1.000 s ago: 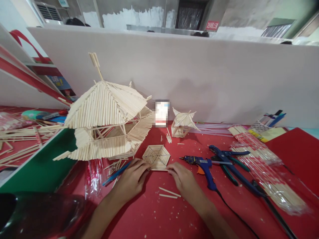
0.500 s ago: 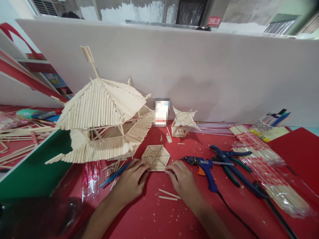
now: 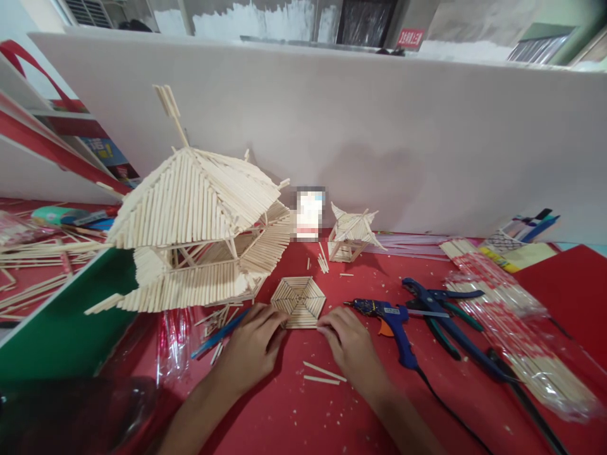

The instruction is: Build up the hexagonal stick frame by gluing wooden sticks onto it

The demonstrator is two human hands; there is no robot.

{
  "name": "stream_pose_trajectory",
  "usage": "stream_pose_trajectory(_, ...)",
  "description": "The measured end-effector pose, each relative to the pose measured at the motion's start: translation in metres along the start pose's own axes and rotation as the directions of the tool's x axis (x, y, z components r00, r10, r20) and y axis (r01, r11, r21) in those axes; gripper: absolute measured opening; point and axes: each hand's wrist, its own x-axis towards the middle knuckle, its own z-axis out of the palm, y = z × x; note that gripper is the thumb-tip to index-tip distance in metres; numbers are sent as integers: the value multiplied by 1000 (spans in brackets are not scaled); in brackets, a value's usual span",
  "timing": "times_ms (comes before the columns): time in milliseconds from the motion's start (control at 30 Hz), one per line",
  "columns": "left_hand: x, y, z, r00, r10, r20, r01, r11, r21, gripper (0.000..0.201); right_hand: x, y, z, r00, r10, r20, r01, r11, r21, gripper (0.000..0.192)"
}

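A hexagonal panel of wooden sticks (image 3: 300,302), laid in rings around a small centre, lies on the red tabletop between my hands. My left hand (image 3: 258,336) has its fingers closed at the panel's near left corner. At the near right corner, my right hand (image 3: 349,336) pinches the edge with thumb and fingertips. Two loose sticks (image 3: 322,380) lie just below the panel. Beside my left wrist is a blue pen-like tool (image 3: 219,336). A blue hot glue gun (image 3: 386,309) with an orange trigger rests to the right of my right hand.
A large stick pavilion (image 3: 190,221) stands at left, a small one (image 3: 353,234) at the back. Blue cutters (image 3: 441,309) and bagged sticks (image 3: 516,328) lie at right. A white partition (image 3: 427,126) closes off the back. A dark transparent object (image 3: 76,414) sits front left.
The view has shifted very slightly. Both hands stay at the panel's near corners, and nothing on the table has visibly moved.
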Motion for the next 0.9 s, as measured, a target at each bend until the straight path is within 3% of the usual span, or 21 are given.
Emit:
stream_pose_trajectory(633,0,0,4,999,22,-33,-19,997,79,24,3,-1,2,1000,-21,-20,21,1000,-1,19)
stream_pose_trajectory(900,-1,-3,6,997,75,-13,-72,985,154,24,3,-2,-2,997,46,-54,-47,999,-17,12)
